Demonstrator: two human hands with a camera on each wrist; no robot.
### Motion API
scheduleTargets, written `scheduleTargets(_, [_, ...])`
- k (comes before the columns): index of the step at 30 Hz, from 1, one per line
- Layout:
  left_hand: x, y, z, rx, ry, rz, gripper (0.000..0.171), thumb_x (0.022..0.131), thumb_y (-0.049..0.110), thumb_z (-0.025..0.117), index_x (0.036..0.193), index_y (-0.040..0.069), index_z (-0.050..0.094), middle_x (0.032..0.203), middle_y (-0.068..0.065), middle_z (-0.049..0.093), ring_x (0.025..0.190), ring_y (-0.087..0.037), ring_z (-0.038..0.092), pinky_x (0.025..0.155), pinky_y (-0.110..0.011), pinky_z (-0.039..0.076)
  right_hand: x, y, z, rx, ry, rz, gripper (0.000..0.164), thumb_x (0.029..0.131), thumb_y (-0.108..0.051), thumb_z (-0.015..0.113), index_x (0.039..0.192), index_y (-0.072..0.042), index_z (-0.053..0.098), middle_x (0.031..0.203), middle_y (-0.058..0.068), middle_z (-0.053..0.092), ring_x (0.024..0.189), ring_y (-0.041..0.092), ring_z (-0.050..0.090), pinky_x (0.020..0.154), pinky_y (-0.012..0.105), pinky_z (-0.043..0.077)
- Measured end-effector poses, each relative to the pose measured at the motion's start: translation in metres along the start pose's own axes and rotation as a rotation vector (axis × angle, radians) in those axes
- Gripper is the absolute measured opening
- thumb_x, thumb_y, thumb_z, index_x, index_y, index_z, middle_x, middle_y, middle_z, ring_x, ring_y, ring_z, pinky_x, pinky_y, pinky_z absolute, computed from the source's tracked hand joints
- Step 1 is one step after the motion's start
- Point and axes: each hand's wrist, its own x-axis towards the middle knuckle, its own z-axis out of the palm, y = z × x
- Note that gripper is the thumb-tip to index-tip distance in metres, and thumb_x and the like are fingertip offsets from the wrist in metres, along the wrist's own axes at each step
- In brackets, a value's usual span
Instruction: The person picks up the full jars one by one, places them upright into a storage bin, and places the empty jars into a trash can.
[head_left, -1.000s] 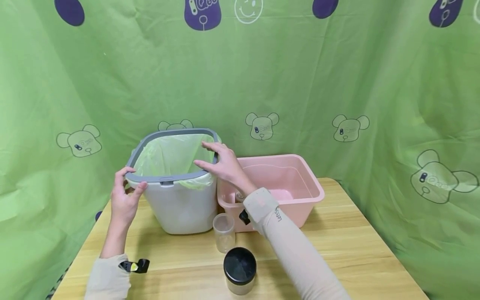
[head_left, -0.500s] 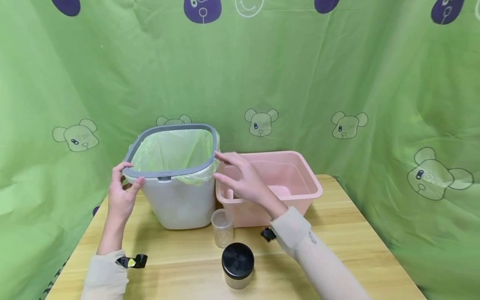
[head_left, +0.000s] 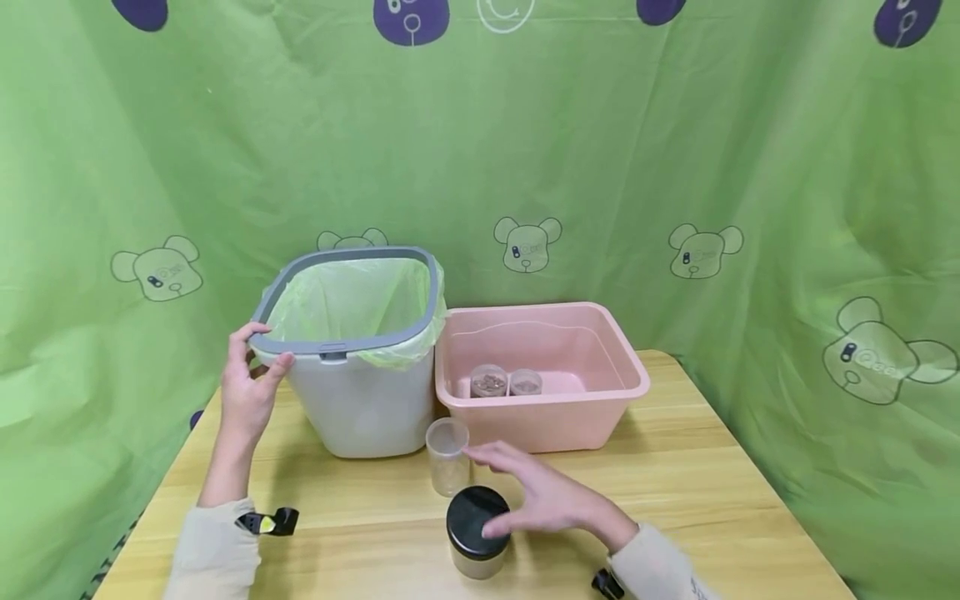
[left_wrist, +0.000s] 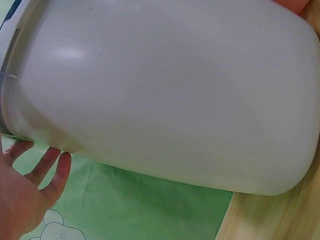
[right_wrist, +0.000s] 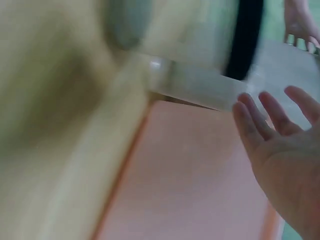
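Note:
At the front left corner of a pale trash bin (head_left: 367, 417), my left hand (head_left: 247, 396) grips the rim, thumb in front and fingers at the side. In the left wrist view the fingertips (left_wrist: 62, 172) meet the bin wall. A grey ring (head_left: 375, 340) runs round its top over a thin green bag (head_left: 352, 300). My right hand (head_left: 547, 496) is spread beside a jar with a black lid (head_left: 478, 525), its thumb over the lid's edge in the head view; contact cannot be judged. Just beyond its fingers stands a clear plastic cup (head_left: 448, 467). The right wrist view is blurred.
A pink tub (head_left: 540, 425) stands right of the bin, close against it. Two small clear containers with brownish contents, one (head_left: 489, 382) left of the other (head_left: 526, 383), sit inside. Green printed cloth (head_left: 600, 150) hangs behind the wooden table (head_left: 675, 500).
My right hand has left the bin's right rim and come down and toward me to the black-lidded jar, uncovering the containers in the tub. The left hand stays on the bin.

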Motion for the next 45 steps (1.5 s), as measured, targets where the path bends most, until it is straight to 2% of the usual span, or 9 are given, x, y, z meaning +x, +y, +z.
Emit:
scheduleTargets(3, [0.0,0.001,0.0,0.0,-0.006,0.005,0.056,0.098,0.019,0.069,0.147,0.01,0.042,0.134,-0.006,0.048,0.115,-0.012,0.051,0.089,-0.016,0.049,-0.005,0.01,0.011,-0.031,-0.086,0.032,0.102,0.077,-0.054,0.087,0.161,-0.025,0.037,0.155,0.0,0.048,0.137,0.023,0.052,0.115,0.049,0.044])
scheduleTargets(7, [-0.001,0.001,-0.001,0.003,0.002,0.006,0.056,0.098,0.019,0.069,0.146,0.01,0.042,0.136,-0.006,0.048,0.116,-0.012,0.05,0.091,-0.017,0.049,-0.004,0.017,0.02,-0.093,-0.139,0.012,0.102,0.075,-0.054,0.089,0.16,-0.023,0.041,0.15,-0.002,0.053,0.136,0.017,0.051,0.116,0.044,0.043])
scheduleTargets(16, [-0.002,0.001,-0.001,0.015,0.0,0.005,0.055,0.099,0.02,0.068,0.146,0.011,0.042,0.137,-0.01,0.048,0.116,-0.012,0.051,0.089,-0.015,0.049,0.001,0.019,0.021,-0.145,-0.125,-0.01,0.093,0.079,-0.06,0.083,0.156,-0.024,0.046,0.151,-0.004,0.055,0.136,0.015,0.054,0.115,0.04,0.045])
scheduleTargets(23, [-0.003,0.001,-0.001,0.02,0.01,0.006,0.055,0.098,0.019,0.068,0.147,0.012,0.043,0.137,-0.009,0.049,0.116,-0.011,0.051,0.09,-0.017,0.049,0.002,0.006,0.001,-0.111,-0.014,-0.037,0.088,0.083,-0.06,0.08,0.156,-0.025,0.048,0.148,-0.005,0.055,0.134,0.016,0.054,0.113,0.048,0.046])
scheduleTargets(26, [-0.002,0.001,0.0,0.004,0.011,0.01,0.055,0.097,0.017,0.068,0.146,0.011,0.043,0.137,-0.007,0.049,0.117,-0.011,0.05,0.092,-0.019,0.047,0.006,-0.002,-0.012,-0.093,0.05,-0.102,0.085,0.085,-0.053,0.08,0.156,-0.021,0.047,0.147,-0.004,0.057,0.132,0.015,0.055,0.11,0.048,0.048])
scheduleTargets(34, [-0.002,0.002,0.001,-0.032,0.011,0.012,0.057,0.095,0.013,0.069,0.146,0.009,0.043,0.134,0.0,0.048,0.117,-0.012,0.048,0.093,-0.023,0.045,0.022,-0.031,-0.059,-0.036,0.226,-0.259,0.078,0.085,-0.029,0.081,0.155,-0.016,0.047,0.155,0.003,0.054,0.141,0.023,0.05,0.115,0.055,0.042])
scheduleTargets(37, [-0.002,0.002,0.001,-0.026,0.019,0.01,0.057,0.095,0.014,0.069,0.146,0.009,0.043,0.137,-0.002,0.048,0.117,-0.011,0.048,0.093,-0.024,0.044,0.032,-0.044,-0.078,-0.015,0.288,-0.31,0.077,0.085,-0.026,0.079,0.154,-0.013,0.048,0.148,0.004,0.059,0.132,0.021,0.056,0.111,0.048,0.047])
scheduleTargets(40, [-0.002,0.002,0.001,-0.024,0.025,0.012,0.057,0.095,0.014,0.069,0.146,0.01,0.044,0.137,-0.003,0.048,0.117,-0.011,0.048,0.093,-0.024,0.045,0.044,-0.058,-0.093,0.064,0.339,-0.367,0.075,0.087,-0.025,0.077,0.154,-0.009,0.047,0.143,0.008,0.062,0.123,0.02,0.061,0.106,0.038,0.051])
scheduleTargets(45, [-0.001,0.001,0.002,-0.022,0.031,0.024,0.057,0.095,0.015,0.069,0.147,0.01,0.044,0.134,-0.003,0.049,0.116,-0.01,0.049,0.093,-0.024,0.045,0.066,-0.079,-0.11,0.147,0.457,-0.394,0.077,0.091,-0.044,0.071,0.155,-0.009,0.046,0.142,0.016,0.061,0.113,0.024,0.062,0.095,0.035,0.054])
